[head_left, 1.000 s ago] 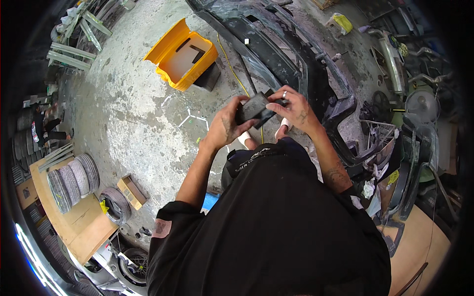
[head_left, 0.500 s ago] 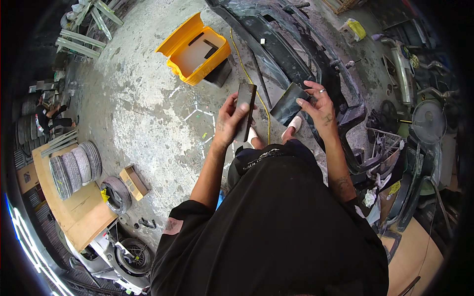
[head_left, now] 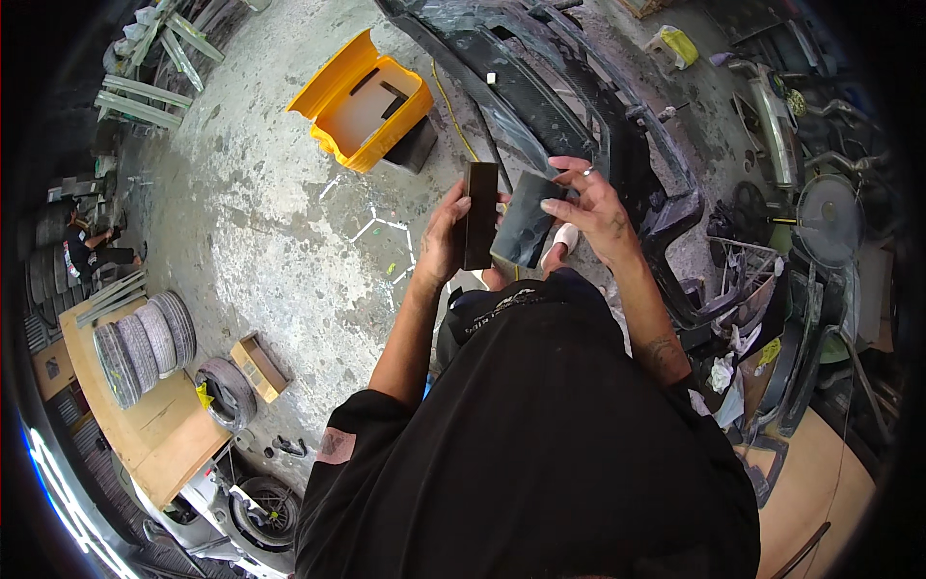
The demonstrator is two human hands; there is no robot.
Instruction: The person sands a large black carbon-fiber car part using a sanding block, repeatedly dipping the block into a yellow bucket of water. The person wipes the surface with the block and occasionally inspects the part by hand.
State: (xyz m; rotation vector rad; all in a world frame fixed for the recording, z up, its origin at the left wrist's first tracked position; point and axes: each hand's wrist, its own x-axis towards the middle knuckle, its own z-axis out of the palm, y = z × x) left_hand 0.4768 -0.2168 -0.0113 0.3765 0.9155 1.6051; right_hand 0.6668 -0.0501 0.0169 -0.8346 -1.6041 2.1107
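My left hand [head_left: 441,234] is closed round a long, dark sanding block [head_left: 480,217], holding it upright by its left edge with the thumb on its near face. Just to the right, my right hand [head_left: 600,218] pinches a dark grey sheet of sandpaper [head_left: 527,220] between thumb and fingers. The sheet looks wet and curves slightly. Its left edge lies close beside the block; whether they touch I cannot tell. Both are in front of my body, above the floor.
An open yellow container [head_left: 394,142] of cloudy liquid, with dark pieces in it, stands on a dark support ahead. A black car bumper [head_left: 540,89] lies ahead right. Tyres [head_left: 145,340] stand on a board at left; another person [head_left: 92,243] sits at far left.
The sandpaper has moved left and turned more upright, closing in on the block. My left hand has turned the block slightly. The whole view has shifted a little.
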